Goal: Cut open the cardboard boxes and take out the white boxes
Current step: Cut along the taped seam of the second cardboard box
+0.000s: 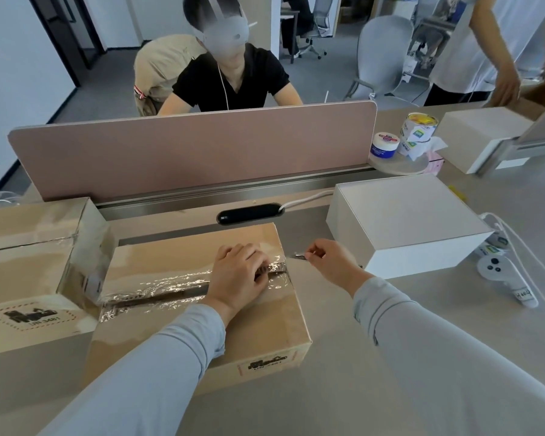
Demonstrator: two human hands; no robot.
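- Your left hand point(238, 275) rests on the brown taped cardboard box point(265, 325), fingers curled into its slit seam.
- At that box's 3 o'clock edge, your right hand point(331, 262) pinches a small metal blade point(300, 256).
- White rectangular box point(406, 221) at 2 o'clock, second brown cardboard box point(29, 262) at 9 o'clock.

Two cardboard boxes are sitting on the near desk point(375, 388): the middle cardboard box point(265, 322) and the left cardboard box point(29, 272). Two white boxes are lying to the right: the near white box point(406, 215) and the far white box point(482, 133). One small metal blade point(301, 255), one blue-and-white tub point(384, 146), one yellow-lidded can point(420, 125) and one white controller point(501, 275) are showing, and the wearer's two hands are working, the left hand point(236, 275) and the right hand point(331, 259)
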